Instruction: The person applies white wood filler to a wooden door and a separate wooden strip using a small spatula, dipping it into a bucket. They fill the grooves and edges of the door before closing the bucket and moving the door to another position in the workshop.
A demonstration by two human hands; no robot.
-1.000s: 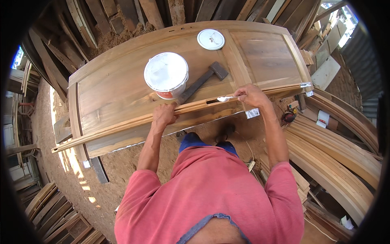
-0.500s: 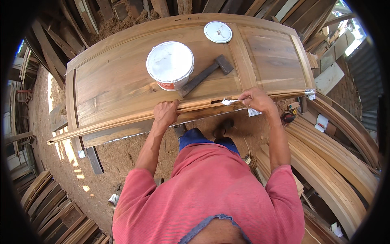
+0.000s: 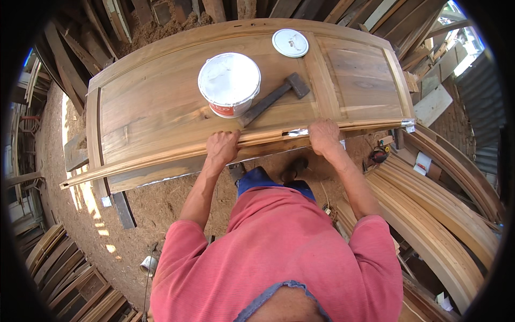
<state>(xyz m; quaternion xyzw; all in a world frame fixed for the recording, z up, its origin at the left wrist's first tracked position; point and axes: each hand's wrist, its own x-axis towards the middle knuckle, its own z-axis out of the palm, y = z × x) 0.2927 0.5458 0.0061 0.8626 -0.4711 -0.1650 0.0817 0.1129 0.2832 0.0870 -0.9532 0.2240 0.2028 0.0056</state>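
Wooden trim is what we have under both palms: our left hand (image 3: 222, 147) is curled over the long thin strip (image 3: 161, 159) at the near edge of the door panel (image 3: 155, 102), fingers folded down onto it and thumb side toward us, while our right hand (image 3: 323, 135) is closed in the same way further along, pinching the strip where a pale, shiny smear or scrap (image 3: 295, 132) shows just beside its knuckles. We cannot tell whether that pale bit is glue or tape. The strip's long axis runs from left to right across our body, lying along the panel's near edge, and its free end pokes well past the panel's corner on our left, so the left hand is the nearer one to that loose stretch. Beyond our hands, on the panel serving as worktop, a white bucket (image 3: 229, 83) stands just past the left hand, a hammer (image 3: 273, 99) lies tilted with its handle touching the bucket's base, and a round white lid (image 3: 289, 43) sits near the far edge. Curved timber pieces (image 3: 434, 214) are stacked on our right over the sawdust floor (image 3: 155, 204).
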